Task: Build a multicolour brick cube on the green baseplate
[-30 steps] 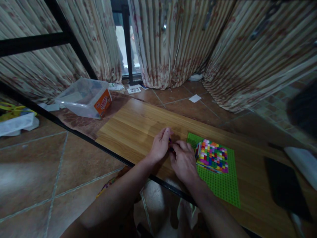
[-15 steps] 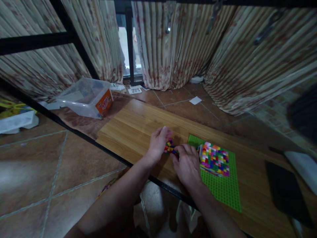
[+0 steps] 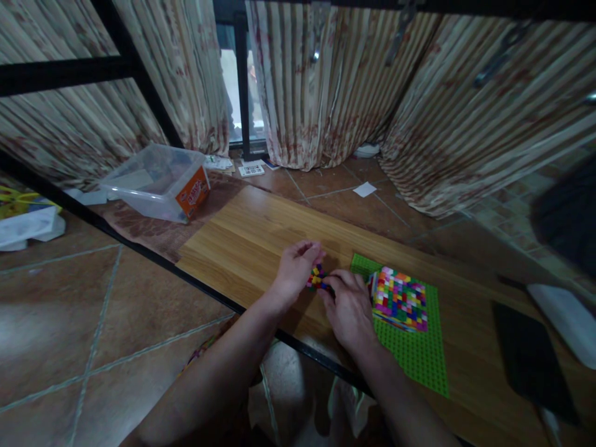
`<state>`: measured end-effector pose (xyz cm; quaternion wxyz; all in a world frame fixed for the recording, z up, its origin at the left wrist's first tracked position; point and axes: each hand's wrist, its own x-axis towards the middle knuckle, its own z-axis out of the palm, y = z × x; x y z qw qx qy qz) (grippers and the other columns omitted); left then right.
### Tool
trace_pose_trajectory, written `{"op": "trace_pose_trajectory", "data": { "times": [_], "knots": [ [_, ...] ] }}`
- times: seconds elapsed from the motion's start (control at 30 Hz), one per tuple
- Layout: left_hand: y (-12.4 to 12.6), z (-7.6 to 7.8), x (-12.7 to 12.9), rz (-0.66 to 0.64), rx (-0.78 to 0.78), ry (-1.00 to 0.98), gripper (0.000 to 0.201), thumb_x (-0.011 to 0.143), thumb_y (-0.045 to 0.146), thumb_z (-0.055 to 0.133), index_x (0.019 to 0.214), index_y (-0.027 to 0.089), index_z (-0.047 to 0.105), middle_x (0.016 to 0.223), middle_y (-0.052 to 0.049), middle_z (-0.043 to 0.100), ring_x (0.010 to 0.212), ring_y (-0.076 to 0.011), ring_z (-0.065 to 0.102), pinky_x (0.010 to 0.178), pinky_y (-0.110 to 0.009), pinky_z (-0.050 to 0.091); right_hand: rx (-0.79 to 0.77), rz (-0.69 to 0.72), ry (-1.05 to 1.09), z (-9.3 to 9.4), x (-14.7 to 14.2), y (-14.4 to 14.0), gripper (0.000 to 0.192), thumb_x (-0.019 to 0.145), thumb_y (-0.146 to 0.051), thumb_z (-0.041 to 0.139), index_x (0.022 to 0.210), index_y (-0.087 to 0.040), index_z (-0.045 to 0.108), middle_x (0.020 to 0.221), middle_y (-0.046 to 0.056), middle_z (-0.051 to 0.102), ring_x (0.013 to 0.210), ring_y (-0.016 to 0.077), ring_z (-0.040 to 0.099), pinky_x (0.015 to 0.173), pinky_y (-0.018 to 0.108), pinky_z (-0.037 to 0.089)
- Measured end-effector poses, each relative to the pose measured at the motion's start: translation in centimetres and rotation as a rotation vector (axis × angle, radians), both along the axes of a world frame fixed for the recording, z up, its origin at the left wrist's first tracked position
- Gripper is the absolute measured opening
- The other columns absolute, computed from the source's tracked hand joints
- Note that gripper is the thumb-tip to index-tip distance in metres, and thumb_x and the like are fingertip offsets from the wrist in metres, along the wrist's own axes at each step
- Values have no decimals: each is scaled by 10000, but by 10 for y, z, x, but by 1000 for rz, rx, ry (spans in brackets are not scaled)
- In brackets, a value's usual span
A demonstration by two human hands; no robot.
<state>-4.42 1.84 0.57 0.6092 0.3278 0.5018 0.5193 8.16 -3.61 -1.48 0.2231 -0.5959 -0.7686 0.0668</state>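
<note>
A small cluster of colourful toy bricks point(image 3: 317, 277) lies between my two hands over the wooden board. My left hand point(image 3: 298, 267) is at its left and upper side, fingers pinched together; whatever they hold is too small to make out. At the right end of the cluster, my right hand point(image 3: 348, 304) has its thumb and index finger closed on bricks, its other fingers curled. Just right of that hand, a block built of multicoloured bricks point(image 3: 400, 298) sits on a green baseplate point(image 3: 421, 363).
The wooden board point(image 3: 242, 230) has a dark front edge. A clear plastic bin point(image 3: 158, 186) with an orange label stands at the far left. A black flat object point(image 3: 531, 357) and a white one point(image 3: 565, 323) lie at the right. Dark metal bars point(image 3: 153, 108) and curtains point(image 3: 302, 93) are behind.
The fingers of my left hand have drawn together into a pinch above the cluster. My right hand stays nearly in place at the bricks. The whole view has shifted slightly.
</note>
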Motion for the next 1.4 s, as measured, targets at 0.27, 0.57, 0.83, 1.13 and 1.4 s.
{"op": "trace_pose_trajectory", "data": {
  "times": [0.27,0.57,0.83,1.13,1.4],
  "knots": [
    [-7,6,-9,-389,137,111,280,716,401,708,724,125,662,600,6,570,526,-69,473,522,-200,368,128,3,228,20,7,-4,142,924,-232,525,1016,-188,625,980,77,654,928,231,583,817,361,467],
    [-12,11,-2,-467,180,10,248,661,317,764,798,125,686,715,-22,648,614,-90,553,605,-218,431,-29,-62,666,30,19,-6,135,843,-272,626,955,-211,672,878,29,681,786,173,640,740,304,517],
    [-16,15,8,-479,99,-89,302,605,312,826,782,129,663,623,-10,658,518,-89,579,554,-223,468,-185,24,921,37,39,-9,126,827,-293,642,888,-202,703,840,36,714,779,184,660,762,328,534],
    [-21,19,26,-476,-35,-232,309,565,286,860,759,129,677,621,-3,662,533,-88,609,563,-211,488,-155,-28,923,51,58,-19,163,811,-281,660,951,-232,729,891,17,729,784,165,664,713,285,529],
    [-17,20,34,-353,-21,-247,259,594,270,844,758,135,697,680,-6,672,572,-83,617,589,-213,509,92,-350,866,51,127,-10,250,767,-361,682,968,-219,726,918,51,736,831,210,679,790,374,537]
  ]
}}
